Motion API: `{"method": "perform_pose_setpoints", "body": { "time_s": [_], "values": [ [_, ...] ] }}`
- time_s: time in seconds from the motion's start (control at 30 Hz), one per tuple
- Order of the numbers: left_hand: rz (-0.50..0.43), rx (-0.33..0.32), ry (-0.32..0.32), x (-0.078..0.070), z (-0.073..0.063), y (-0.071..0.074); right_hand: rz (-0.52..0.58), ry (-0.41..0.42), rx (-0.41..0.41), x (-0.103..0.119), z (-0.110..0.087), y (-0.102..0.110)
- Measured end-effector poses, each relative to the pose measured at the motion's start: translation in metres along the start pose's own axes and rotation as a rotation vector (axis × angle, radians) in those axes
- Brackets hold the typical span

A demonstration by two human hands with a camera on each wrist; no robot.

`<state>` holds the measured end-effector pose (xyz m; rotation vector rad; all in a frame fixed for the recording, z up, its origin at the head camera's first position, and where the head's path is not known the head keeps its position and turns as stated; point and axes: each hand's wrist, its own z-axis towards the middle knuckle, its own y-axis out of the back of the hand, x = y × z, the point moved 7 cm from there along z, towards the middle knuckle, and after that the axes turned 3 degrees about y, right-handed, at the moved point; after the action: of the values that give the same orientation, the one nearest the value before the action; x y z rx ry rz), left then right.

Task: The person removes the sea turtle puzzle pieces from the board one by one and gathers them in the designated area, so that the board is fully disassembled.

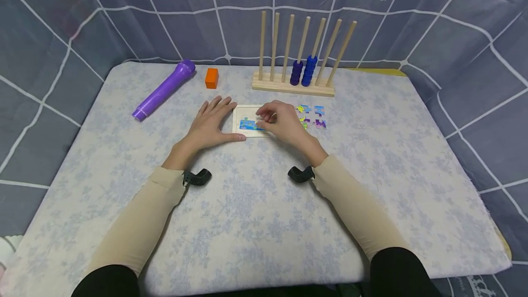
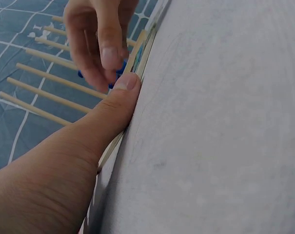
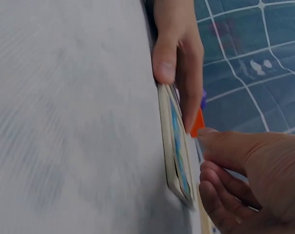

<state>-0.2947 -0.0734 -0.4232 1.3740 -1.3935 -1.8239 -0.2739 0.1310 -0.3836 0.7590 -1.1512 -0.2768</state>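
Observation:
A pale wooden puzzle tray (image 1: 236,123) lies flat on the table, with joined blue jigsaw pieces (image 1: 248,124) in its lower left part. My left hand (image 1: 210,125) rests at the tray's left side, fingers spread, the thumb along its near edge. Over the tray's right part is my right hand (image 1: 284,123), fingers loosely bent and thumb apart from them. No piece shows between those fingertips in the right wrist view, where the tray (image 3: 165,131) appears edge-on. Right of that hand lie several loose jigsaw pieces (image 1: 319,110), some partly covered by it.
Behind the tray stands a wooden peg rack (image 1: 288,87) with dark blue beads (image 1: 296,73) and brighter blue beads (image 1: 308,71) on two pegs. An orange block (image 1: 211,78) and a purple tube (image 1: 165,90) lie at the back left. A grey curtain surrounds the table's back and sides.

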Motion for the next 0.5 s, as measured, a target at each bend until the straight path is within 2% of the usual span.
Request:
{"method": "perform_pose_setpoints", "body": {
  "time_s": [0.27, 0.5],
  "values": [
    [-0.006, 0.005, -0.008, 0.000, 0.000, 0.000, -0.114, 0.039, 0.177, 0.005, 0.022, -0.025],
    [-0.006, -0.003, 0.002, 0.002, 0.000, 0.000, -0.124, -0.033, 0.335, 0.005, 0.042, -0.032]
  ]
}}
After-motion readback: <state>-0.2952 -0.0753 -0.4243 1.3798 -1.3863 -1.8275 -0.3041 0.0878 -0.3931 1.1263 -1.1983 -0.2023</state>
